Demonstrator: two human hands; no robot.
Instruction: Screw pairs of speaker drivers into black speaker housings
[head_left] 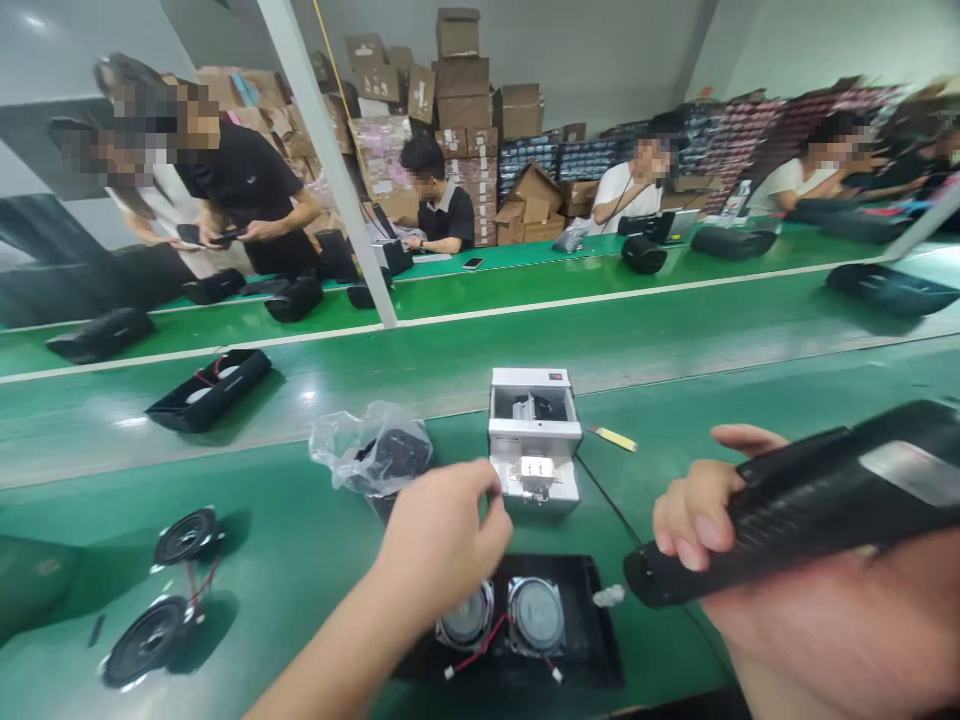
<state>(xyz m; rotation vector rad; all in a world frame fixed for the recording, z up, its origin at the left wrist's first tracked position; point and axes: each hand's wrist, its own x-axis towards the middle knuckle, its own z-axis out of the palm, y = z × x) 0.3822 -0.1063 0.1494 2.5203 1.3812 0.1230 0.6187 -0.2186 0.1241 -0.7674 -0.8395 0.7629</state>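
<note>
My right hand (694, 515) grips a long black speaker casing (817, 500), fingers closed around it. Its lower end sits just past the right edge of a black tray (592, 640) on the green desk (315, 560). The tray holds two round speakers (535, 615) joined by red wire. A small white scrap (609, 597) lies in the narrow gap between tray edge and casing end.

My left hand (442, 535) hangs over the tray's near side, fingers curled, tips just beside a metal clip (536, 475) on the front of a white box (534, 400). I cannot tell whether they hold anything. A clear plastic bag (367, 450) touches the box's left side.

Open desk remains between the box and my right hand, with a yellow strip (615, 438) lying near the box. Two loose speakers (186, 535) sit well left of the tray, with open desk between. Past the desk's far edge, a second black tray (210, 390) rests on another green surface (525, 370).
</note>
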